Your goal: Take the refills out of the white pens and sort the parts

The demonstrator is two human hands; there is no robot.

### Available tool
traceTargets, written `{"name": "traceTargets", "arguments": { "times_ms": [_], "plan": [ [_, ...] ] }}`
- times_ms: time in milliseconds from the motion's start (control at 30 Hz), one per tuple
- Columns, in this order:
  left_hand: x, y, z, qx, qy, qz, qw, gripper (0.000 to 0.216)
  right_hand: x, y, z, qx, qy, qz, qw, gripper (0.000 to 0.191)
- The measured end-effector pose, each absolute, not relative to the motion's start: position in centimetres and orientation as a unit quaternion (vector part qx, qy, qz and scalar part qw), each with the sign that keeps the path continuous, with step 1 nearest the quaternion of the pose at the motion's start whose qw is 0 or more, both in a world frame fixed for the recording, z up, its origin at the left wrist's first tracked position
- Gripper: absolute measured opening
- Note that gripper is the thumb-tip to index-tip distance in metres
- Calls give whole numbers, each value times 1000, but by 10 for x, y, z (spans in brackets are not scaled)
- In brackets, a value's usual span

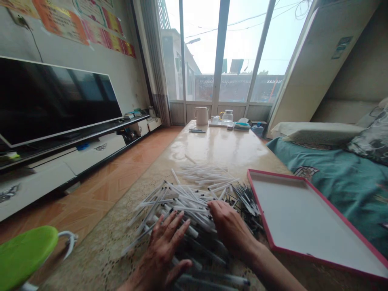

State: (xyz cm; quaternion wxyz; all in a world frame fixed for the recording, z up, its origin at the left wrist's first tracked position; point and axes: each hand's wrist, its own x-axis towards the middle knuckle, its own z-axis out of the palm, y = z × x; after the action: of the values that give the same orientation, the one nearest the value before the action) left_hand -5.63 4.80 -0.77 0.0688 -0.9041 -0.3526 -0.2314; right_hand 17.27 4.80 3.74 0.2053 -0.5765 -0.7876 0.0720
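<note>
A loose heap of white pen barrels [188,198], several with black ends, is spread over the table in front of me. My left hand [168,244] lies on the near left part of the heap, its fingers spread and nothing gripped. On the other side, my right hand [228,226] rests against the barrels with its fingers bent and close together. What lies under those fingertips is hidden. To the right of that hand is a pile of thin dark pen refills [247,200]. More pens [209,250] lie between my hands, blurred and in shadow.
A shallow white tray with a pink rim [263,214] sits at the table's right side. At the far end stand a beige jug [201,116], a glass pot [227,116] and a tissue pack [241,125]. A green stool [28,246] is at left, a bed [339,178] at right.
</note>
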Motion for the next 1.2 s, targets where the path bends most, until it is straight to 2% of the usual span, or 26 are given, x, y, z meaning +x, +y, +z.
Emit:
{"name": "traceTargets", "arguments": {
  "times_ms": [133,300,400,533,700,800,933,967,1067,1100,1200],
  "plan": [
    [-55,53,-3,-900,-353,-252,42,60,178,45,39,-587,-765,73,255,26],
    [-44,68,23,-851,-401,-337,-33,42,190,23,46,-580,-737,160,309,17],
    [-28,82,36,-887,-341,-305,-63,36,196,13,47,-581,-723,211,308,19],
    [-8,91,35,-931,-255,-259,-27,12,209,2,46,-571,-729,247,284,22],
    [9,88,31,-953,-183,-241,18,12,218,2,46,-544,-759,296,202,28],
    [18,95,31,-957,-163,-238,32,12,216,15,46,-523,-748,340,226,30],
    [16,102,37,-956,-177,-231,40,19,218,33,42,-492,-727,414,240,39],
    [11,100,41,-955,-188,-228,37,29,220,36,41,-498,-724,411,244,41],
    [-10,85,54,-962,-201,-182,27,83,228,34,42,-550,-717,328,278,41],
    [-18,78,57,-970,-188,-154,23,90,229,30,42,-569,-713,291,288,39],
    [-45,60,56,-986,-138,-77,43,80,221,11,33,-592,-730,185,288,29]
  ]
}}
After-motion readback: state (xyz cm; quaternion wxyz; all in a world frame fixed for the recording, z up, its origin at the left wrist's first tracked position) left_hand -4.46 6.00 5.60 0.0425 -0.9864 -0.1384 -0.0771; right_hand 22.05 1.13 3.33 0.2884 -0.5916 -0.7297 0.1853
